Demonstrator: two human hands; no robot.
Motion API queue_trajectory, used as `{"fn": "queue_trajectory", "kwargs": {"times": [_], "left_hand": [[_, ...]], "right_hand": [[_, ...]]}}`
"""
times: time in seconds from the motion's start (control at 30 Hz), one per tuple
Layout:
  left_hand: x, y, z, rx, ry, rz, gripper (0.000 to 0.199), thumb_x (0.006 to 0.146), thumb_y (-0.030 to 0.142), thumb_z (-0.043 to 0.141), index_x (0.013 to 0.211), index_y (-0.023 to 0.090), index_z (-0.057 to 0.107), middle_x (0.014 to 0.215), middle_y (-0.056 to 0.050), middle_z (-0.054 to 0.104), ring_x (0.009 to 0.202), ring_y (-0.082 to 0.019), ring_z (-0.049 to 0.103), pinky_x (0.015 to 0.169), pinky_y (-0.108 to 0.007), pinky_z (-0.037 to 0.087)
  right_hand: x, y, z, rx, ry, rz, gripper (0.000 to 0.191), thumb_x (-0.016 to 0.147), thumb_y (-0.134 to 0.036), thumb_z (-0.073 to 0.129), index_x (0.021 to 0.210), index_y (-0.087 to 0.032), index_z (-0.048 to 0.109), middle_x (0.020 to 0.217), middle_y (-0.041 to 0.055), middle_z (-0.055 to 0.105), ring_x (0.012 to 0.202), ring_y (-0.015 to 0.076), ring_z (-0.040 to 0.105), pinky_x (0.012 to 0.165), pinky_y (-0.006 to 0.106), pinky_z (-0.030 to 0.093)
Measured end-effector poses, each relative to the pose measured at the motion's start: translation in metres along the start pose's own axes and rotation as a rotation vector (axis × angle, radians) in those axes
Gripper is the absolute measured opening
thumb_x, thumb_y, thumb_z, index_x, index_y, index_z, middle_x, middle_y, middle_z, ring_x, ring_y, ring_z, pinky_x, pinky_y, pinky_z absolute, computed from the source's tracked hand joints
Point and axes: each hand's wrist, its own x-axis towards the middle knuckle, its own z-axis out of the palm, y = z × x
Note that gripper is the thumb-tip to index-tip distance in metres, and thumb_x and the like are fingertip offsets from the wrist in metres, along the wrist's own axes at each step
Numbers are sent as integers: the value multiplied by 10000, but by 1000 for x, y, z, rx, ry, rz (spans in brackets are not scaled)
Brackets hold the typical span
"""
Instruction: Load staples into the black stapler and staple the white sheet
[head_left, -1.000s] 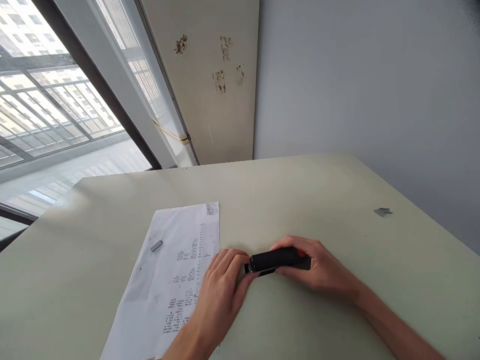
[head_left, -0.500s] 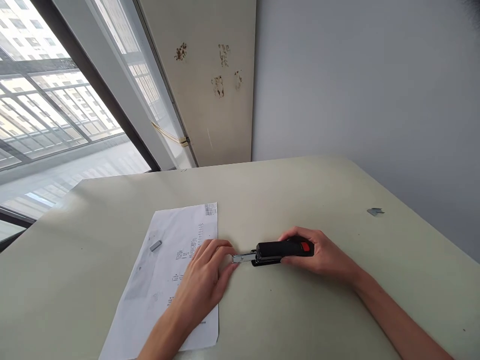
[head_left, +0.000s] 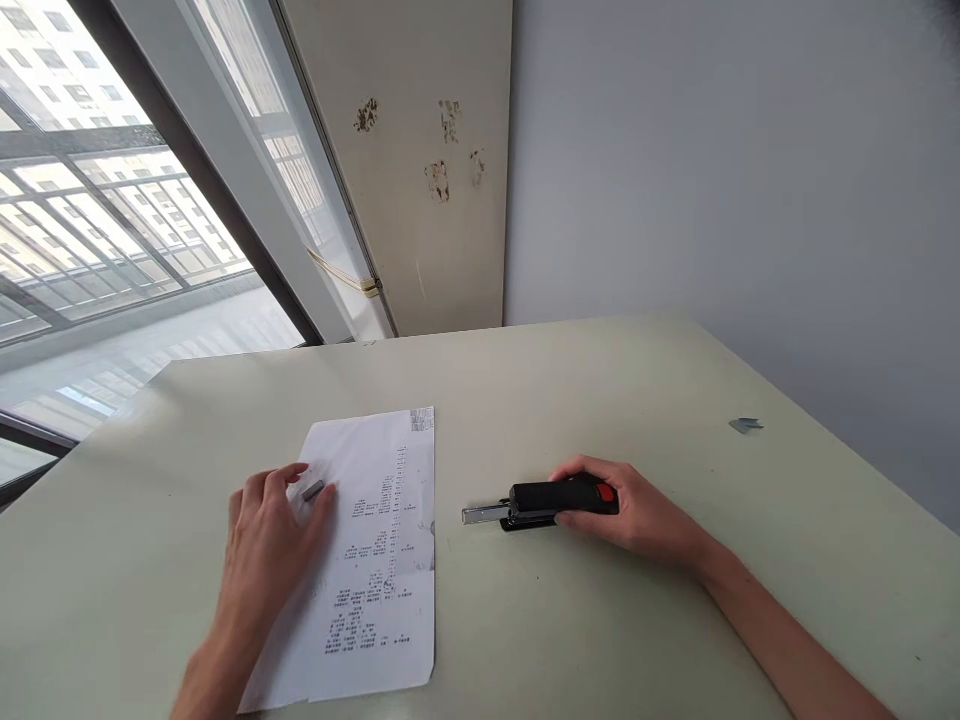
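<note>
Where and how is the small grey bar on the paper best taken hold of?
The left hand would likely do best to pinch the grey bar by its long sides, near the middle, coming from above: the bar is small and narrow, lies flat and slanted on the paper, and the hand is spread around it.

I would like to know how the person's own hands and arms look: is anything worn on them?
The left hand and right hand are both bare, without gloves. On the visible parts of the forearms no sleeve, watch or bracelet shows, and I see no ring.
</note>
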Motion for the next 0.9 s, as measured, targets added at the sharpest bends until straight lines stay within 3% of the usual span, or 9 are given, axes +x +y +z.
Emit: {"fn": "queue_trajectory", "kwargs": {"times": [0.1, 0.27, 0.37, 0.5, 0.7, 0.9], "left_hand": [[1, -8, 6, 23, -38, -49, 694, 908, 651, 419, 1279, 98, 613, 1403, -247, 535, 1405, -480, 392, 1086, -626, 447], [1, -12, 12, 26, -12, 27, 536, 941, 544, 358, 1101, 125, 652, 1341, -234, 569, 1350, -472, 420, 1121, -644, 393], [1, -10, 11, -23, -20, 56, 491, 955, 547, 356, 1079, 154, 623, 1254, -213, 635, 1269, -431, 514, 1080, -601, 440], [-2, -1, 5, -160, -74, 87, 439, 995, 577, 394, 1141, 208, 581, 1158, -137, 701, 1076, -325, 671, 915, -463, 547], [-16, 27, -1, -241, -20, 352, 364, 1052, 534, 447, 1219, 268, 632, 1157, -54, 751, 971, -245, 737, 850, -364, 572], [-32, 57, 4, -345, -102, 606, 326, 1068, 454, 530, 1367, 331, 568, 1059, 28, 795, 968, -190, 775, 819, -292, 607]], "right_hand": [[0, 1, 1, 7, 8, -5, 243, 863, -443, 762, 1036, -276, 726, 890, 12, 710, 726, 194, 587, 617, 295, 488], [0, 1, 1, -9, -3, 8, 255, 869, -475, 756, 1029, -281, 712, 871, 6, 698, 728, 197, 587, 628, 297, 476], [0, 2, 1, -12, -9, 14, 242, 881, -468, 752, 1037, -289, 707, 881, -1, 702, 741, 196, 582, 635, 294, 466], [-1, 2, 2, -1, -10, 21, 234, 898, -469, 741, 1046, -291, 703, 901, 1, 702, 743, 194, 575, 640, 297, 466], [-1, 1, 2, -18, -18, 25, 249, 905, -484, 731, 1056, -289, 694, 929, 7, 700, 759, 199, 574, 654, 307, 462], [0, 0, 1, -13, -25, 32, 241, 896, -459, 747, 1059, -290, 690, 930, -3, 697, 776, 192, 575, 666, 295, 452]]}}
